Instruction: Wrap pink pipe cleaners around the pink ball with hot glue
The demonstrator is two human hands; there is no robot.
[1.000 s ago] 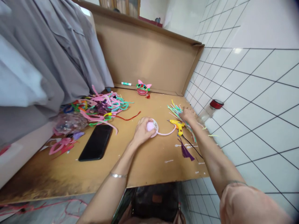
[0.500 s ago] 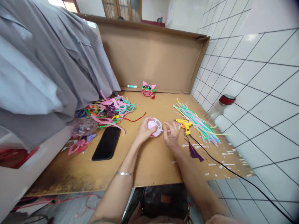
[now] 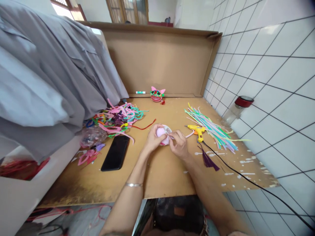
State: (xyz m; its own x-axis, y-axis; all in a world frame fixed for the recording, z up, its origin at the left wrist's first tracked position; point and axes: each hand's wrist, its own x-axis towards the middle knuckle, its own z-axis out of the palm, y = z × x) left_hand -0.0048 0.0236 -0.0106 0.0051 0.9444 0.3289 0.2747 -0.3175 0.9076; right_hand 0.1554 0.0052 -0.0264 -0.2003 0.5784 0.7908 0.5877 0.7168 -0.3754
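My left hand is curled round a small pink ball wrapped in pink pipe cleaner, held just above the cardboard work surface. My right hand pinches the pink pipe cleaner strand at the ball's right side, fingers closed. The loose end of the strand trails right toward a yellow glue gun lying on the board.
Straight pipe cleaners lie right of the glue gun, a tangled coloured pile to the left. A black phone, a purple tassel, the black cord, a finished pink mask figure, a marker and a red-lidded jar are about.
My right hand left the straight pipe cleaners, came back to the ball and pinched the pink strand. The left hand kept hold of the ball. The view shifted slightly.
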